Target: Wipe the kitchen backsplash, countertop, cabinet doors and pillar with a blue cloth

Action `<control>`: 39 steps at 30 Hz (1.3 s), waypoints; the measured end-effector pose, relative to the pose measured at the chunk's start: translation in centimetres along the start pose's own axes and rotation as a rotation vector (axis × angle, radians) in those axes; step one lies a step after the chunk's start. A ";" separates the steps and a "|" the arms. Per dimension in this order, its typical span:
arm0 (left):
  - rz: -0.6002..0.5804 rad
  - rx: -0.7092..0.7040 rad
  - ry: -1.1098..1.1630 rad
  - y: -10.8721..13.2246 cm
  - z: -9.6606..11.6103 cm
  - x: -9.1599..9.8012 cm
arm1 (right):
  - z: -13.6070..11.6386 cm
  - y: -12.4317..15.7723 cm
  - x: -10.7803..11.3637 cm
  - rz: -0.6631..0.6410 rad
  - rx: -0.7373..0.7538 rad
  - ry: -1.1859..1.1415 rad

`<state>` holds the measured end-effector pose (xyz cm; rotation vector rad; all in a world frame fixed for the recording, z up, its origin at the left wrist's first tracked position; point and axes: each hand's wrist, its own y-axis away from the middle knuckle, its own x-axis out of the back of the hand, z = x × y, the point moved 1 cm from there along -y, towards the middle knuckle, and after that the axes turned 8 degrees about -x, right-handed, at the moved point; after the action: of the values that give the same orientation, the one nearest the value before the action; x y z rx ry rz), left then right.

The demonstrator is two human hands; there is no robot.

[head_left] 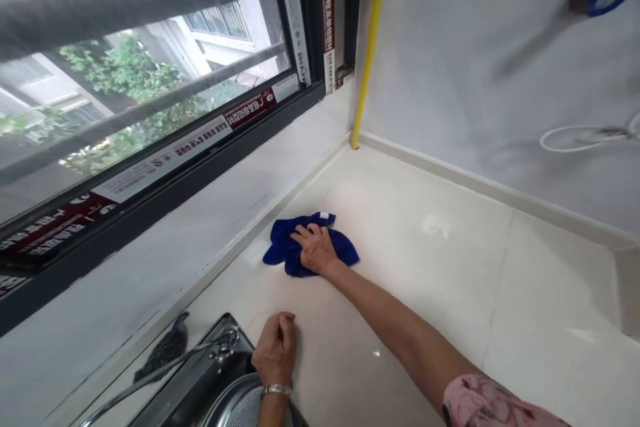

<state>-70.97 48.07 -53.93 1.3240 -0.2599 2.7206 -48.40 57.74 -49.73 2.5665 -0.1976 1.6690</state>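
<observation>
A dark blue cloth with a small white tag lies bunched on the pale, glossy countertop, close to the window wall. My right hand presses down on it, fingers bent into the fabric. The palm side and what lies under the hand are hidden. Curled into a loose fist, my left hand rests by the edge of the sink, with nothing visible in it. A metal bracelet circles the left wrist.
The faucet reaches across the sink beside a dark mesh bundle. A yellow gas pipe meets the counter at the back corner. The window frame runs along the left, and a white cord loop hangs on the right wall.
</observation>
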 end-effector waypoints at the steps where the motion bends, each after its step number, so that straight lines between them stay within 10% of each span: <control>1: -0.003 0.012 -0.008 -0.1 0.2 0.1 | 0.6 1.1 0.2 0.000 -0.015 0.003; 13: -0.109 0.149 -0.048 -1.1 1.6 0.5 | 13.8 13.1 5.2 0.157 -0.341 0.148; 22: -0.104 0.120 -0.006 -1.3 2.5 1.0 | 25.0 33.9 7.1 0.335 -0.751 0.470; 30: -0.110 0.114 0.021 -1.2 2.5 0.7 | 26.9 52.0 3.4 0.461 -0.752 0.575; 34: -0.120 0.117 0.029 -1.3 2.8 0.5 | 26.1 53.7 1.7 0.449 -0.781 0.497; 39: -0.113 0.133 0.029 -1.0 2.7 0.5 | 26.4 48.8 2.1 0.444 -0.948 0.469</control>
<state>-69.02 48.54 -51.73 1.2871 -0.0013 2.7008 -30.93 5.86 -58.91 1.4600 -1.2316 1.6431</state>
